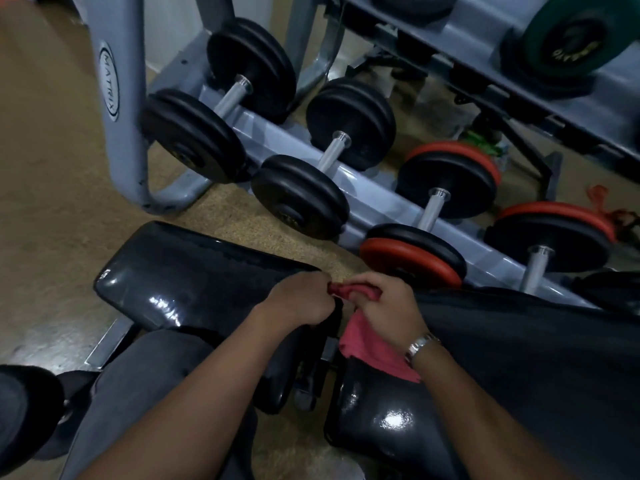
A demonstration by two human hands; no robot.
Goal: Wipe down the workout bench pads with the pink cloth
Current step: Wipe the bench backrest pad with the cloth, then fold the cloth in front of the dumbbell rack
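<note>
hands: my left hand (300, 299) and right hand (388, 311) both pinch the soft pink cloth (367, 344) | place: bunched over the gap between glossy black bench pads (180, 285) | handling: light, limp; I'd grip a folded wad.

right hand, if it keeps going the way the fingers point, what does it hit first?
The right hand points up-left toward the left hand; both grip the pink cloth bunched between them. It would likely meet the left hand's knuckles first, then the black seat pad. Depth is uncertain.
</note>
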